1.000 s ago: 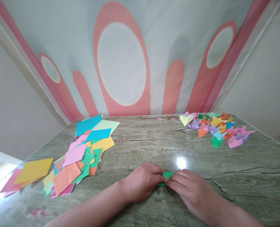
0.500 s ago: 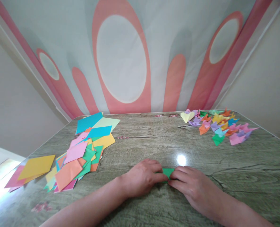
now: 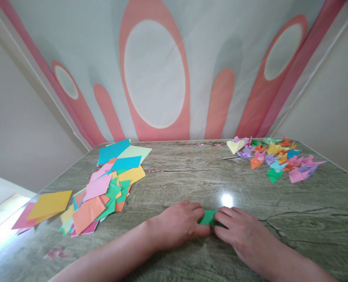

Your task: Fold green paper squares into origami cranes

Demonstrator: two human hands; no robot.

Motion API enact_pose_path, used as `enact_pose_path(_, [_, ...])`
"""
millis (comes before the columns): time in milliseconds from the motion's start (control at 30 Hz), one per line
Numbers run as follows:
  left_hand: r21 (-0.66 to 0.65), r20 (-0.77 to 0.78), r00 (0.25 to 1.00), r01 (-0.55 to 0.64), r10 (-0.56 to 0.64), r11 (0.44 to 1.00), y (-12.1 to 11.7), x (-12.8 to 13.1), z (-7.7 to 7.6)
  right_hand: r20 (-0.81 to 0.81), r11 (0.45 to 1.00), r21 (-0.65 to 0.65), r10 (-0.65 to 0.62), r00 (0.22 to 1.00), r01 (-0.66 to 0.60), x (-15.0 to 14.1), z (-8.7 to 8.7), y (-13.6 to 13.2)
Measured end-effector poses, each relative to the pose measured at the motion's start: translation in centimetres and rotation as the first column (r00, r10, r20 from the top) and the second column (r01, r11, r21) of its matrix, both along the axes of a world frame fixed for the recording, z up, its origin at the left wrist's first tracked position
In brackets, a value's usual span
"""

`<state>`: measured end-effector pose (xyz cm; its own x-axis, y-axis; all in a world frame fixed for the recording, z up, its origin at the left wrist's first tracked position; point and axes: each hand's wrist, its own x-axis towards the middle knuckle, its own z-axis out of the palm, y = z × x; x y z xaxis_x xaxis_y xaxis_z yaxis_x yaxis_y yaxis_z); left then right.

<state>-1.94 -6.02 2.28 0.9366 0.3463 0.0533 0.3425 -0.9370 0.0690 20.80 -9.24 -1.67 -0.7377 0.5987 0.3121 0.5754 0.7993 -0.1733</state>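
Observation:
A small piece of green paper lies on the wood-patterned table between my hands. My left hand grips its left side, with the thumb along the near edge and the fingers curled over the top. On the right, my right hand has its fingers closed over the other end. Both hands hide most of the paper, so its full folded shape does not show.
Loose coloured paper sheets lie in a heap on the left, with yellow and pink sheets beside it. Several small folded paper figures cluster at the back right, next to a pale yellow heart-like fold. A printed backdrop stands behind the table.
The left thumb has drawn down toward the near edge, so more of the green paper shows between the hands. The whole view has shifted slightly.

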Motion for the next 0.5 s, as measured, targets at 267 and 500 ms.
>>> enact_pose_path(267, [0.013,-0.011,1.0,-0.026,0.026,1.0,-0.5,-0.2,0.1,0.029,1.0,-0.024,-0.009,1.0,0.01,0.5,0.3,0.3])
enact_pose_path(500, [0.013,-0.11,0.993,-0.034,0.035,0.999,-0.7,-0.5,1.2,0.028,0.998,-0.064,0.016,0.999,-0.014,1.7,0.7,0.7])
